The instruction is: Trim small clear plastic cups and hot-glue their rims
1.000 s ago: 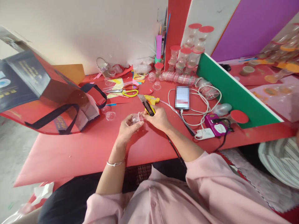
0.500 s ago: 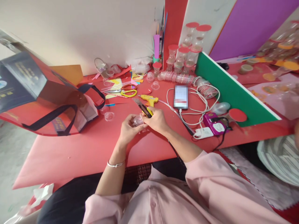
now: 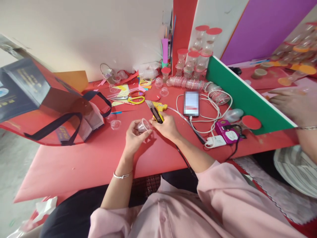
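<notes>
My left hand [image 3: 133, 135] is closed round a small clear plastic cup [image 3: 143, 125], held just above the red table [image 3: 81, 158]. My right hand [image 3: 168, 126] grips a yellow and black utility knife [image 3: 155, 113], its blade pointing up and away, close beside the cup. A yellow glue gun [image 3: 160, 105] lies just beyond the knife. Two more clear cups [image 3: 115, 124] rest on the table to the left of my hands.
A red and black bag [image 3: 49, 99] lies on its side at left. Yellow scissors [image 3: 135, 98], paper scraps, stacked clear cups with red lids [image 3: 198, 59], a phone [image 3: 192, 103] with white cables and a purple device [image 3: 226, 130] lie about. Another person's hand [image 3: 294, 105] reaches beyond a green board [image 3: 245, 96].
My left hand has turned the cup so its side shows. Another person's hand has come into view at the right. The knife stays beside the cup.
</notes>
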